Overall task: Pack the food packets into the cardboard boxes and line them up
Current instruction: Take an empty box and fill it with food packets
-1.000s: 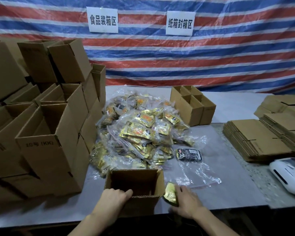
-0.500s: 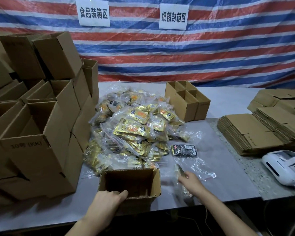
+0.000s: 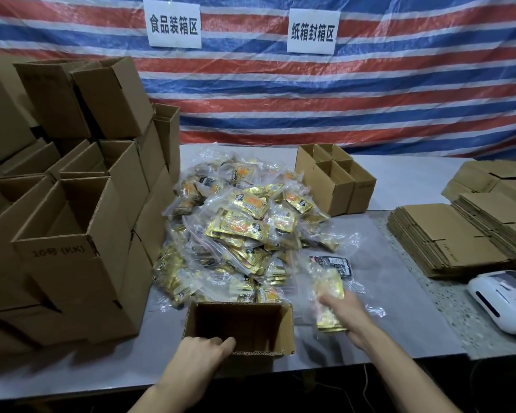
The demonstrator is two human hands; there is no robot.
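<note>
An open cardboard box [image 3: 283,329] stands at the table's near edge. My left hand [image 3: 201,353] grips its near rim. Just right of the box, my right hand [image 3: 347,315] holds a clear bag of gold food packets [image 3: 329,296], lifted slightly off the table. A big heap of gold food packets in clear bags [image 3: 242,231] lies behind the box. A single black packet [image 3: 331,263] lies beyond the held bag.
Stacked open boxes [image 3: 72,234] fill the left side. Several small open boxes [image 3: 337,183] stand behind the heap. Flattened cartons [image 3: 447,236] are piled at the right, with a white device [image 3: 504,302] in front of them. Striped tarp hangs behind.
My right hand reached forward from beside the box to the clear bags, then took hold of a bag of gold packets. My left hand stayed on the box rim.
</note>
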